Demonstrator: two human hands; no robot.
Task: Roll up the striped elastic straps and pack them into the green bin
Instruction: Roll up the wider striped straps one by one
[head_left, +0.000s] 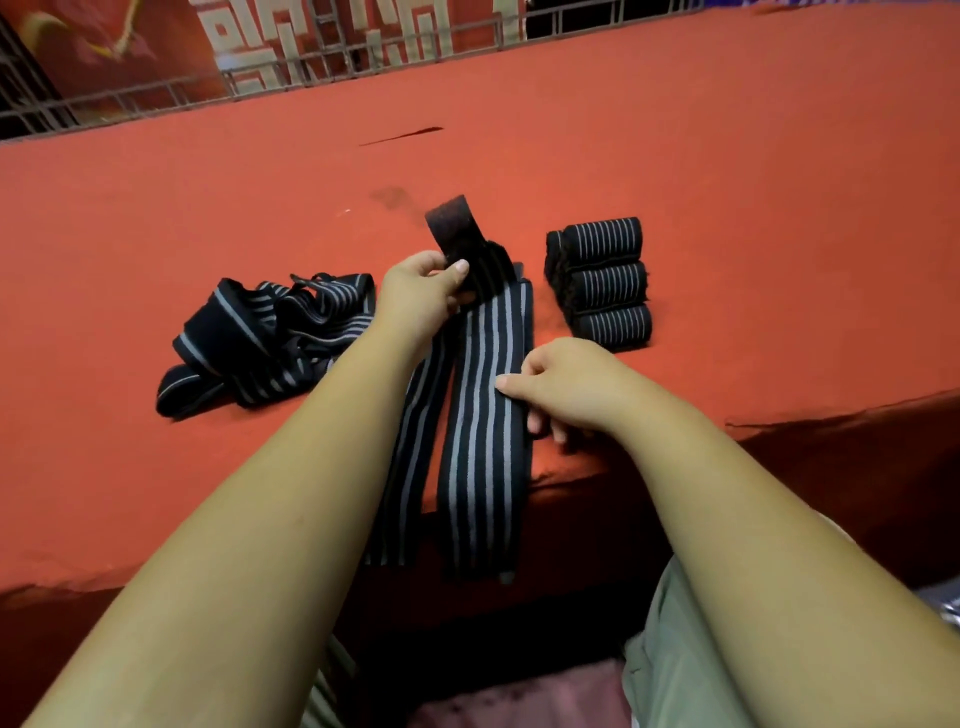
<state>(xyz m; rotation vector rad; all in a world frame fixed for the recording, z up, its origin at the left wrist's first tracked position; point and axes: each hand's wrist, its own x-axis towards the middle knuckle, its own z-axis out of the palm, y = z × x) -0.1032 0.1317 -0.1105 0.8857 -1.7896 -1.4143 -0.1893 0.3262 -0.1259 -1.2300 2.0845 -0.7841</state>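
Pinching the black grey-striped strap (485, 441), left hand (415, 299) fingers hold its plain dark end, right hand (569, 387) fingers its middle.

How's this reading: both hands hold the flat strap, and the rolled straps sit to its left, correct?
Not quite. The left hand and right hand do hold the flat strap, but the rolled straps sit to its right; the head view shows it.

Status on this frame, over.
Left hand pinches striped strap end; right hand grips its edge. Three rolls done, loose pile waiting. Green bin unseen.
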